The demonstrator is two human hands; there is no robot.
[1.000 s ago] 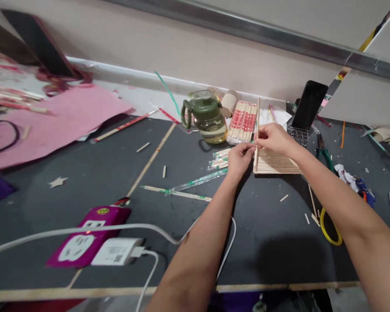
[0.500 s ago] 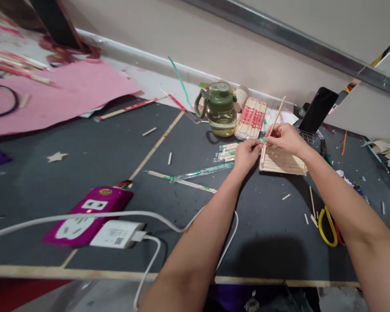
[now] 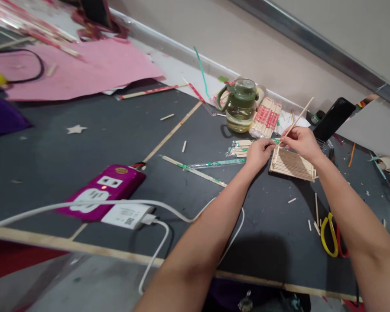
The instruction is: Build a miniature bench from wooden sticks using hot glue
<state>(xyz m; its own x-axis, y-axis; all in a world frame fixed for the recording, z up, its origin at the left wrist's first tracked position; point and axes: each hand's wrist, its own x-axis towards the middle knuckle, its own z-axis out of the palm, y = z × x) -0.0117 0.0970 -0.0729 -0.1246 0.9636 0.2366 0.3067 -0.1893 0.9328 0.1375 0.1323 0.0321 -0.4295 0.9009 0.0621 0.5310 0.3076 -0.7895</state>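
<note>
A small box-like frame of thin wooden sticks [image 3: 290,165] rests on the dark tabletop, its slatted side showing. My right hand [image 3: 303,142] is closed in a pinch over its far edge, gripping a long thin wooden stick [image 3: 301,114] that slants up to the right. Thumb and fingers of my left hand [image 3: 257,154] are pressed together at the frame's far left corner, beside the stick's lower end. What lies between those left fingertips is too small to make out. Paper-wrapped chopsticks with green print [image 3: 238,151] lie just left of my left hand.
Behind the hands stand a green-lidded jug [image 3: 242,106], a red-banded chopstick bundle [image 3: 267,116] and a propped phone [image 3: 334,119]. Yellow-handled scissors [image 3: 326,238] lie near my right forearm. A purple power strip [image 3: 100,190] with white cables [image 3: 169,210] lies left; pink paper [image 3: 94,65] beyond.
My view has turned left and tilted, so the scene appears shifted to the right. The stick in my right hand leans further right. Both hands stay at the stick frame.
</note>
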